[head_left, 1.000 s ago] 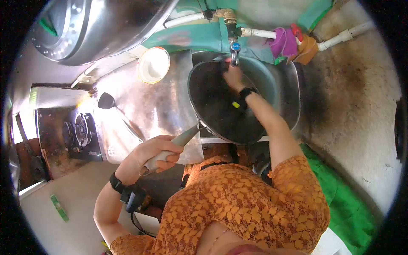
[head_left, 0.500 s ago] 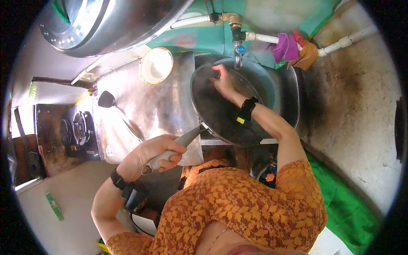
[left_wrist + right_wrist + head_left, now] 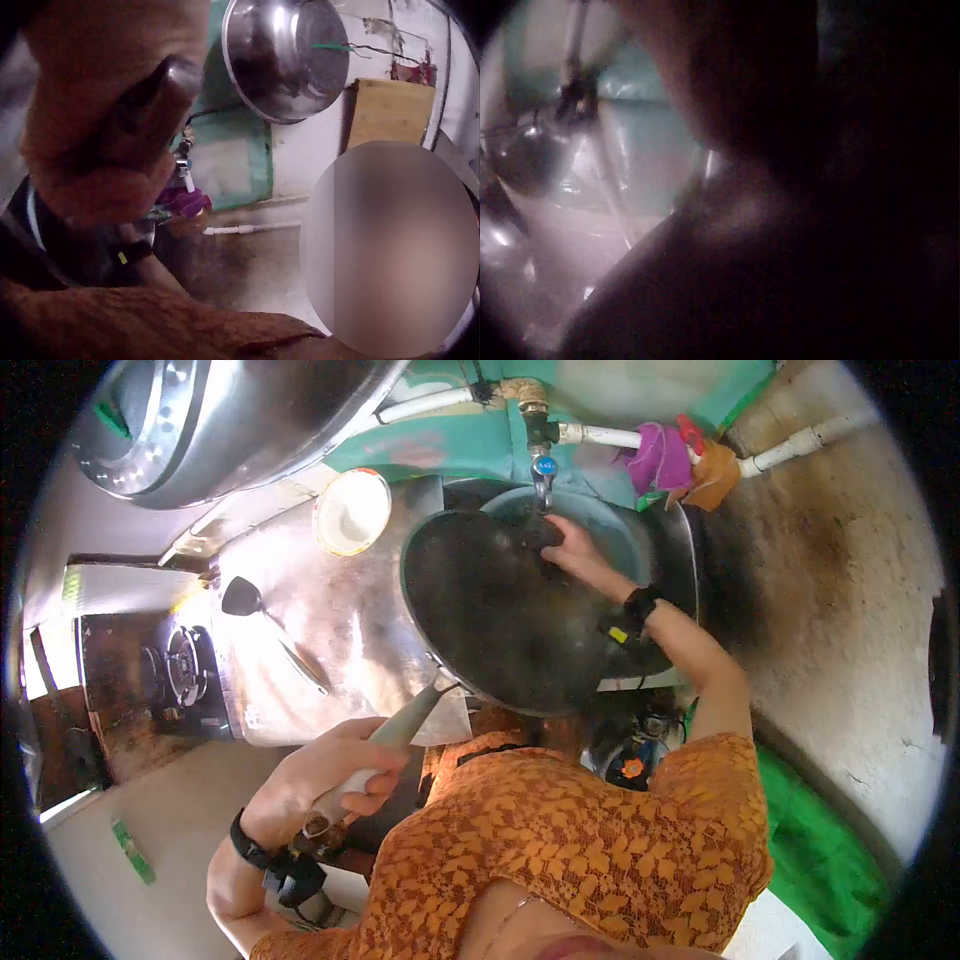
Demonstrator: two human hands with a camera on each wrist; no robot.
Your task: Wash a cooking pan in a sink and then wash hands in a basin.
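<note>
My left hand [image 3: 335, 770] grips the grey-white handle [image 3: 410, 720] of a large dark wok [image 3: 490, 610]. The wok is tilted over the sink [image 3: 692, 550], its rim overlapping a light blue basin [image 3: 625, 530]. In the left wrist view the curled fingers [image 3: 82, 180] wrap the handle's end [image 3: 150, 105]. My right hand [image 3: 580, 555] is over the upper right of the wok, below the tap [image 3: 543, 480]. Its fingers are bent around a small dark lump [image 3: 541, 538], whose kind I cannot tell. The right wrist view is mostly dark.
A metal counter [image 3: 300, 610] at the left bears a spatula [image 3: 270, 625] and a white tub [image 3: 352, 512]. Further left stands a gas stove [image 3: 190, 670]. A big metal bowl [image 3: 240, 420] is at the upper left. Purple and orange cloths [image 3: 660, 460] hang on the pipe.
The wok has shifted left and a little down, the left hand moving with its handle. My right hand went from near the tap to the left and down, then back right.
</note>
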